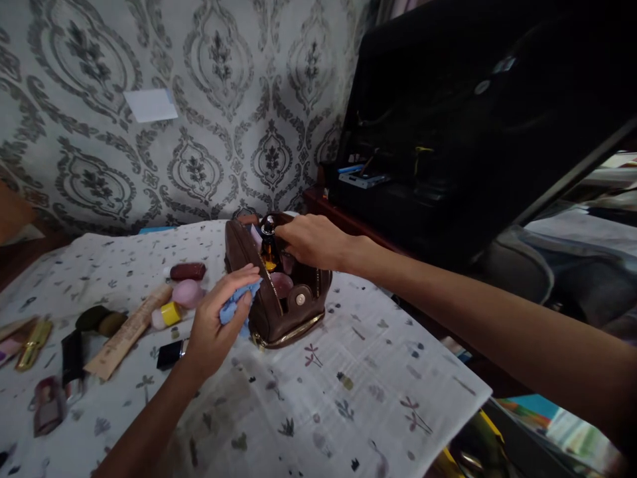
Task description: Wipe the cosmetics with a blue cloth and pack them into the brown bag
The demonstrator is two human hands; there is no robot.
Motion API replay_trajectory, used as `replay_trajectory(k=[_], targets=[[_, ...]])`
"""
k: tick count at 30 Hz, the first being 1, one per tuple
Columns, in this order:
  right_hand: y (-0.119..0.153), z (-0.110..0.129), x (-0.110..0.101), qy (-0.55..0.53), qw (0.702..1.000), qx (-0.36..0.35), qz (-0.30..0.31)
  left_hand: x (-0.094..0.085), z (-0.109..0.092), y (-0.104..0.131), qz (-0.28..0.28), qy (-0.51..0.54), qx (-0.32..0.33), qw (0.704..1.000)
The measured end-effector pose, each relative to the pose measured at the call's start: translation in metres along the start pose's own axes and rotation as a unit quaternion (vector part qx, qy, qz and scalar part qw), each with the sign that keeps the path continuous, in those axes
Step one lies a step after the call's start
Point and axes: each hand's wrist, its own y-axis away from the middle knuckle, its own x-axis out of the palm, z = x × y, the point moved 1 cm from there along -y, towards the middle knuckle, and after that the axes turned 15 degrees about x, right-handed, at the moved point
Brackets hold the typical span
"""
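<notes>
A brown zippered bag (281,325) stands open on the patterned cloth. Inside it are a dark bottle with a silver cap and amber base (269,247) and a pink round item (281,284). My left hand (219,322) is wrapped round a crumpled blue cloth (239,304) at the bag's left side. Over the bag's opening, at its back right, my right hand (313,240) is closed beside the bottle; its fingertips are partly hidden, and whatever they grip cannot be made out.
Left of the bag lie a beige tube (127,335), a pink sponge (188,293), a dark red tube (188,271), a black-capped item (170,354) and several other cosmetics. A large black panel (448,119) rises at the right, beyond the table's edge.
</notes>
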Motion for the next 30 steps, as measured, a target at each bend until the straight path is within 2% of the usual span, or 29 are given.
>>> replay_trajectory(k=[7,11,15,18,22,24,28,30], targets=[[-0.02,-0.022,0.01,-0.097,0.991,0.073,0.062,0.001,0.001,0.0,0.01,-0.01,-0.001,1.0],[-0.028,-0.021,0.012,-0.12,0.986,0.079,0.081,0.002,0.001,-0.001,0.013,-0.01,0.006,1.0],[-0.025,-0.015,0.016,-0.087,0.993,0.074,0.034,0.003,0.001,0.0,0.011,-0.005,0.004,1.0],[-0.022,-0.015,0.018,-0.072,0.995,0.065,0.021,0.004,0.002,0.002,0.005,-0.004,0.005,1.0],[-0.016,-0.018,0.013,-0.079,0.996,0.039,0.014,0.004,0.004,0.004,-0.001,-0.005,0.009,1.0],[-0.012,-0.02,0.01,-0.101,0.994,0.029,-0.015,0.004,0.004,0.003,0.0,-0.002,0.007,1.0],[-0.006,-0.03,0.015,-0.16,0.975,0.1,-0.119,0.004,0.003,0.002,0.001,0.004,0.006,1.0],[-0.007,-0.036,0.025,-0.194,0.964,0.138,-0.119,0.004,0.002,0.001,0.0,0.008,0.002,1.0]])
